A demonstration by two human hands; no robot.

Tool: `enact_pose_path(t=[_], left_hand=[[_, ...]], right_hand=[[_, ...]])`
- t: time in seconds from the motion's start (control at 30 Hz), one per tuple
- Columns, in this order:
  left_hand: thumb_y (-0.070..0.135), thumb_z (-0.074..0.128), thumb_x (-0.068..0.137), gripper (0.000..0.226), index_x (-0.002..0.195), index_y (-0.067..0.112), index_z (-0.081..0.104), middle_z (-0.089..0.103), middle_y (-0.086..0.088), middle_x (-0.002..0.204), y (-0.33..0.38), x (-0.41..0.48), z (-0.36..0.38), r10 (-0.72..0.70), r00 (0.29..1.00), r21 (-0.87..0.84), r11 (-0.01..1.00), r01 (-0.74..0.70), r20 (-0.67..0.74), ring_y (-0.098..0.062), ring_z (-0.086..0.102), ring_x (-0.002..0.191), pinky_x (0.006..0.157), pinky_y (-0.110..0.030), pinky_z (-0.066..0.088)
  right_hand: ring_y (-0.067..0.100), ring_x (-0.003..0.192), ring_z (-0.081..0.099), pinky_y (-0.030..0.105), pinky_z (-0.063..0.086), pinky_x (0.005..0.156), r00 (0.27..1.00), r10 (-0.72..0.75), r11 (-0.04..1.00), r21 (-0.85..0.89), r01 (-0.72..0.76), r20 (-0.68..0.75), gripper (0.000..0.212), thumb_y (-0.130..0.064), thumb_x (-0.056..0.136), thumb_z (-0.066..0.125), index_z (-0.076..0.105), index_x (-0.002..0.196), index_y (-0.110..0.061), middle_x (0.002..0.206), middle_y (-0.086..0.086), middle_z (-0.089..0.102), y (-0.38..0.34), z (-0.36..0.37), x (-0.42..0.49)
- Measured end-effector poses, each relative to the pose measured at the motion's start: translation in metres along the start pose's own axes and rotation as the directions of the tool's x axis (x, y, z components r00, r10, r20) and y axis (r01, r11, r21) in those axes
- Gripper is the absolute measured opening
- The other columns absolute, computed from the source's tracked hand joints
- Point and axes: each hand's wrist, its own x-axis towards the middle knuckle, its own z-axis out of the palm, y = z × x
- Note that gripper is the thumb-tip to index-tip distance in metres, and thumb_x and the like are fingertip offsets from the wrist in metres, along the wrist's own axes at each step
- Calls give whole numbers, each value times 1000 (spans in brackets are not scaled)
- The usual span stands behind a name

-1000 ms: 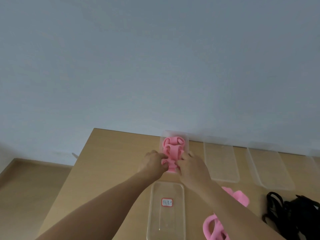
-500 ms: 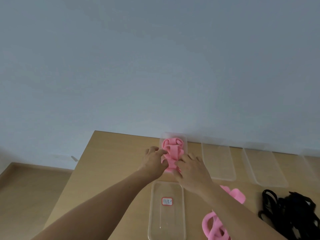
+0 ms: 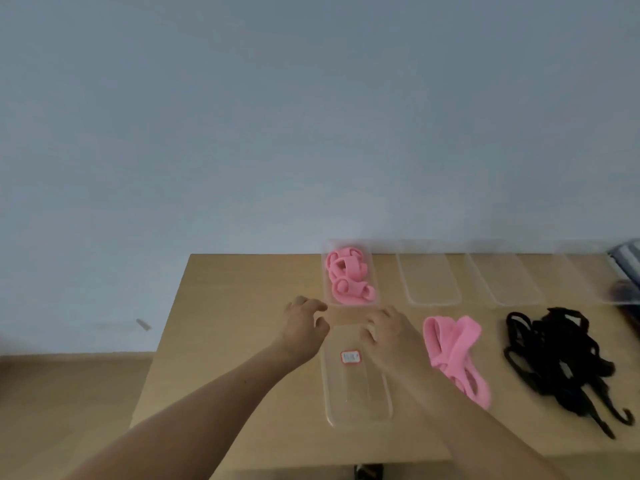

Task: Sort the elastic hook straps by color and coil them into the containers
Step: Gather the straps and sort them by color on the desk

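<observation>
From my remote seat I see the left hand [image 3: 304, 329] hovering over the wooden surface [image 3: 235, 306], its fingers loosely curled and spread, gripping nothing, just short of the near left corner of the far clear container [image 3: 376, 296]. The right hand [image 3: 391, 332] is beside it, fingers relaxed and bent downward, also holding nothing; its fingertips are at the far end of the near clear tray [image 3: 356, 400], and I cannot tell whether they touch it. That tray carries a small red-bordered label [image 3: 350, 357]. Coiled pink straps [image 3: 348, 278] lie inside the far container, apart from both hands. A loose bundle of pink straps [image 3: 453, 351] lies on the surface just right of my right forearm. Further right is a tangle of black straps [image 3: 561, 358] with hooks showing at its near end. Two more clear containers [image 3: 429, 282] [image 3: 505, 282] sit along the back edge.
</observation>
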Motion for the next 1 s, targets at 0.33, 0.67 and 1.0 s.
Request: enact_pose_path(t=[0.33,0.67,1.0], left_hand=[[17,52,93,40,133,15,58,54,-10,132,-28,-25,19,-78,983,17,997,77,167,-27,55,118,102,-33,42],[18,52,91,40,131,15,59,55,-8,129,-38,-32,14,-131,973,-23,990,138,188,-24,56,116,101,-33,43],[24,54,95,38,132,13,57,61,-4,125,-31,-16,-15,-116,985,-97,987,129,129,-22,60,111,93,-29,46]], right_hand=[[27,107,51,34,37,74,874,465,884,-132,-449,142,90,-76,62,65,46,122,-11,121,8,47,-12,49,-20],[29,104,55,32,41,74,834,543,839,-27,-543,103,91,-65,53,77,44,117,-10,116,9,47,-14,57,-19],[4,68,61,20,44,58,950,293,878,362,-314,113,19,-35,81,66,50,86,-26,74,-9,66,-4,28,-19]])
